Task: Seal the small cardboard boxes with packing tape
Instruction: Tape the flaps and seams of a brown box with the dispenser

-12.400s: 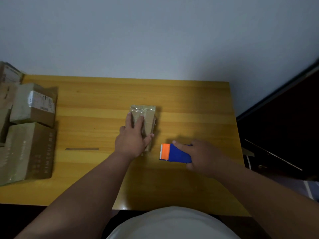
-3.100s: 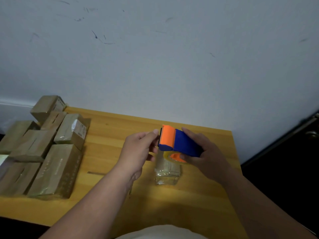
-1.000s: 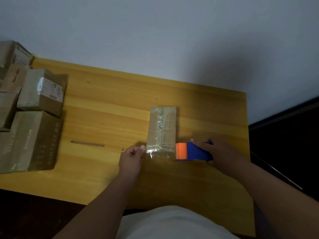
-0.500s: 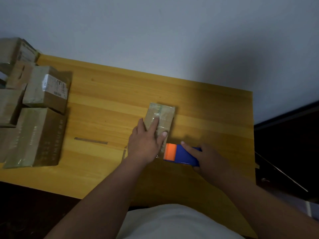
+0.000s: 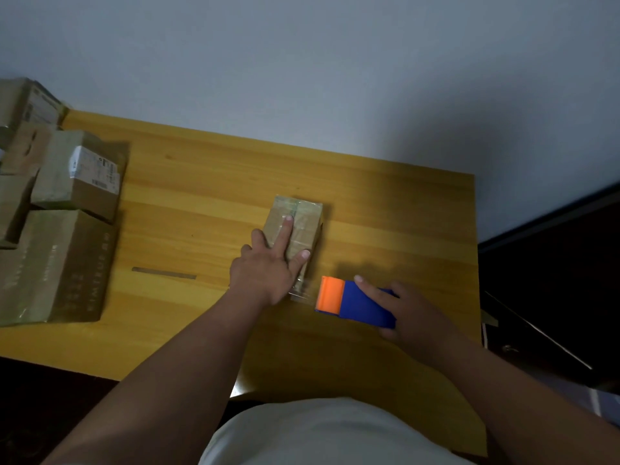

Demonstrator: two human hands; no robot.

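Head view, one entry per item.

Table (image 5: 208, 182): yellow wood, far edge against a pale wall (image 5: 302, 62). We count everything below as standing on it.

Box (image 5: 303, 226): small, cardboard, at mid-table, a little nearer the right edge than the left. Its top carries glossy clear tape (image 5: 297, 290) running lengthwise, and we see a loose tape end hanging past the near end of the box.

Left hand (image 5: 268, 266): lies flat on the box top, fingers straight and spread, forefinger along the taped seam, thumb at the box's right side. We read it as pressing, not gripping.

Dispenser (image 5: 355, 302): blue body, orange front, on the table just beside the near right corner of the box; the orange end faces the box. We cannot tell whether tape still joins the two.

Right hand (image 5: 412, 317): wraps the dispenser's blue body from the right, forefinger laid along its top, other fingers curled round the far side.

Stack (image 5: 60, 209): several larger cardboard boxes crowding the left edge, one with a white label (image 5: 94, 169).

Strip (image 5: 164, 273): a thin grey piece lying flat between the stack and the box, apart from both.

Shirt (image 5: 322, 431): pale, at the near edge.
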